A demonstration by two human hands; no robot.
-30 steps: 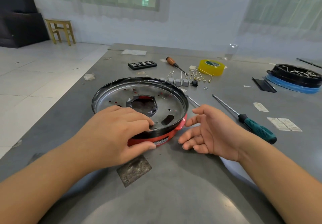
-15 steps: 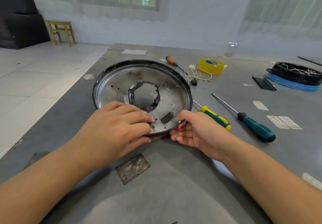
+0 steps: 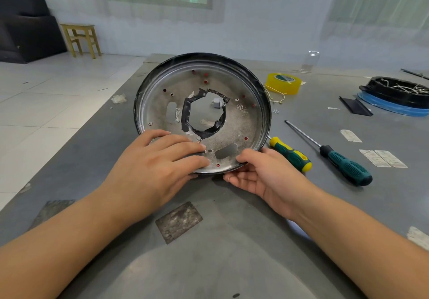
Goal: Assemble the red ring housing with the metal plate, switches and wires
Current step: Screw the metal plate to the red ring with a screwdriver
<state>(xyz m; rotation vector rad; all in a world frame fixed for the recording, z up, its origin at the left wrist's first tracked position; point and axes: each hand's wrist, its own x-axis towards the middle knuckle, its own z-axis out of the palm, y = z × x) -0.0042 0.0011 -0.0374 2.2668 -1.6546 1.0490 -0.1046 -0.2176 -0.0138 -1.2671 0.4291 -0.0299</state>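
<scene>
The round metal plate [image 3: 241, 122] in its black-rimmed housing stands tilted up on its near edge, its face toward me. The red ring shows only through small holes in the plate. Black tape lines the jagged centre hole. My left hand [image 3: 157, 164] presses its fingers on the plate's lower face, thumb underneath. My right hand [image 3: 262, 173] grips the lower rim from the right. A grey switch [image 3: 217, 102] shows through the centre hole. Thin wires [image 3: 275, 97] lie by the tape roll.
A yellow-green screwdriver [image 3: 291, 154] and a teal screwdriver [image 3: 341, 159] lie right of the housing. A yellow tape roll [image 3: 283, 83] sits behind. A black dish on a blue ring [image 3: 394, 97] stands far right. The table's left edge [image 3: 97, 122] drops to tiled floor.
The housing went from lying flat to tilted steeply up on its near edge. My right hand came in from the right and took hold of the lower rim.
</scene>
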